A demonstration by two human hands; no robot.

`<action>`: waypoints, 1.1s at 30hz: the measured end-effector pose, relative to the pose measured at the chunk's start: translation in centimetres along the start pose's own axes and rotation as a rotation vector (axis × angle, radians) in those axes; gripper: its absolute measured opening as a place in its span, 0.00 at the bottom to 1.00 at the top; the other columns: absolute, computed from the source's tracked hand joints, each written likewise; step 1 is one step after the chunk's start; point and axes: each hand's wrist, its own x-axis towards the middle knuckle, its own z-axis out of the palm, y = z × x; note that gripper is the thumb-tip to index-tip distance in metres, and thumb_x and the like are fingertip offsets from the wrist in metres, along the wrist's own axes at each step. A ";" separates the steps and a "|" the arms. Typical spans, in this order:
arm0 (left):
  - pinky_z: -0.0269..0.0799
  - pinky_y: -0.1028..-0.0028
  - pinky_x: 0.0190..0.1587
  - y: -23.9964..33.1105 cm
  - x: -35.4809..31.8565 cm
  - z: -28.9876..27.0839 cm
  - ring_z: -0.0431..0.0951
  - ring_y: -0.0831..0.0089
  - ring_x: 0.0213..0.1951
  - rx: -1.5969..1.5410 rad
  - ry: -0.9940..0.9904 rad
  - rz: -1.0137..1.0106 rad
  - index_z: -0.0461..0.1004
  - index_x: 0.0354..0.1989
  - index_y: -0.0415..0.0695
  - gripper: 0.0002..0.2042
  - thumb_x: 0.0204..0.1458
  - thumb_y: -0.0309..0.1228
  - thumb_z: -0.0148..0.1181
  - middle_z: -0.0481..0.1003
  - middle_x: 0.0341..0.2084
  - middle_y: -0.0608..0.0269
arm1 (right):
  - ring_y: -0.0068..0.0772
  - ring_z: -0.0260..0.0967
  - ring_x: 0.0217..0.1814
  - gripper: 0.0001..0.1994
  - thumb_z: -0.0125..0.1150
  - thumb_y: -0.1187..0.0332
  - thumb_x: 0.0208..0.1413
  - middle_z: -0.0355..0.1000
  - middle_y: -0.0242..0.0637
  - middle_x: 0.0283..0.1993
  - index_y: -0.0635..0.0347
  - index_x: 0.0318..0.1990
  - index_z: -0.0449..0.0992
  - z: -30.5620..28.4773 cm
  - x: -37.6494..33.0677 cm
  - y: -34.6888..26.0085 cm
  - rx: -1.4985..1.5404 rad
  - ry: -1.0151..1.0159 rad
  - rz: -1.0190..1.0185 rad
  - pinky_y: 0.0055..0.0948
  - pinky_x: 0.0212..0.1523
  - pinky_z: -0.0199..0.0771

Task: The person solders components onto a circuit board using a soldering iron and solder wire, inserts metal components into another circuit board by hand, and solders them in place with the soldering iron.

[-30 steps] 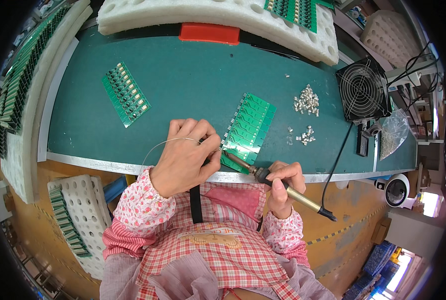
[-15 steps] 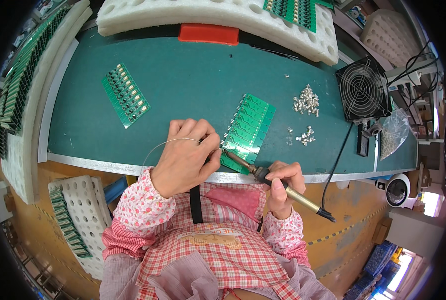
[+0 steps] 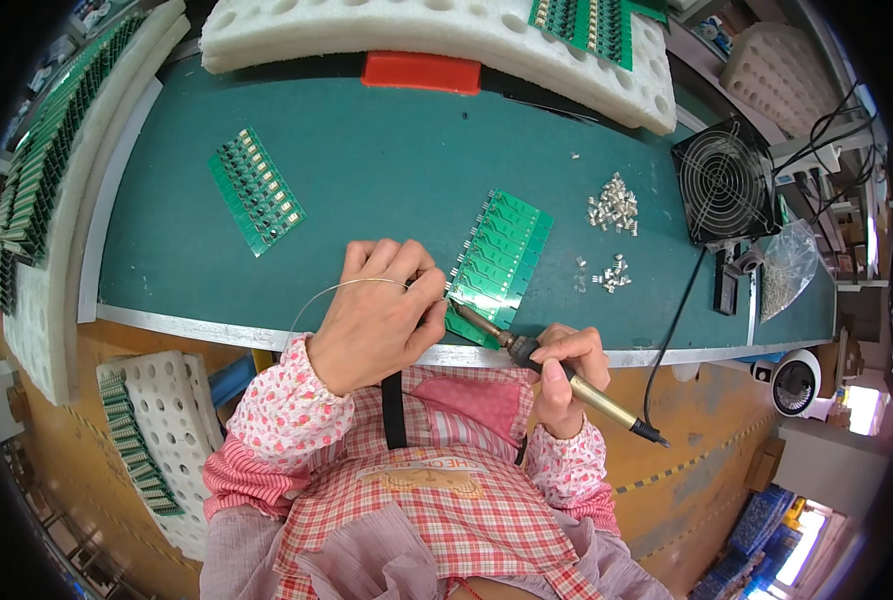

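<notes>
My right hand point(image 3: 572, 374) grips a soldering iron point(image 3: 588, 391) with a brass-coloured handle, its tip pointing up-left onto the lower left edge of a green circuit board panel point(image 3: 501, 255). Closed in a pinch at that same edge, my left hand point(image 3: 381, 315) holds a thin solder wire point(image 3: 318, 292) that loops back over the hand toward the wrist. The wire's end at the fingertips is hidden. Small parts line the panel's left edge. Another green panel point(image 3: 257, 190), fitted with rows of black and whitish components, lies farther left on the mat.
Small metal connectors point(image 3: 613, 207) lie in piles to the right. Beyond them stand a black fan point(image 3: 723, 180) and a clear bag point(image 3: 788, 268) of small parts. White foam trays point(image 3: 366, 35) with boards border the far and left sides, by a red tray point(image 3: 421, 72).
Both hands stay at the panel's lower left edge with the iron and wire. The whole view has shifted very slightly; nothing is taken up or let go.
</notes>
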 end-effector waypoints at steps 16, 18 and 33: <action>0.58 0.60 0.46 4.2 -3.7 -0.5 0.71 0.66 0.33 -0.058 0.071 0.058 0.70 0.28 0.47 0.07 0.44 0.28 0.64 0.70 0.25 0.67 | 0.36 0.64 0.29 0.13 0.74 0.71 0.38 0.63 0.35 0.30 0.52 0.35 0.81 2.1 -0.7 -3.1 -0.487 -0.200 -0.047 0.31 0.26 0.65; 0.57 0.60 0.45 3.6 -4.1 -0.9 0.71 0.67 0.33 -0.074 0.066 0.026 0.70 0.27 0.47 0.07 0.44 0.29 0.64 0.70 0.25 0.67 | 0.36 0.64 0.30 0.14 0.75 0.71 0.36 0.62 0.34 0.30 0.50 0.34 0.80 2.0 -1.0 -2.8 -0.487 -0.198 -0.047 0.32 0.27 0.66; 0.55 0.68 0.37 -0.3 -2.8 -1.6 0.65 0.69 0.26 -0.271 0.139 -0.143 0.65 0.18 0.45 0.12 0.40 0.23 0.65 0.67 0.23 0.69 | 0.20 0.62 0.15 0.10 0.50 0.68 0.61 0.72 0.38 0.21 0.66 0.33 0.71 0.5 -2.9 -1.7 0.054 0.171 0.158 0.23 0.19 0.64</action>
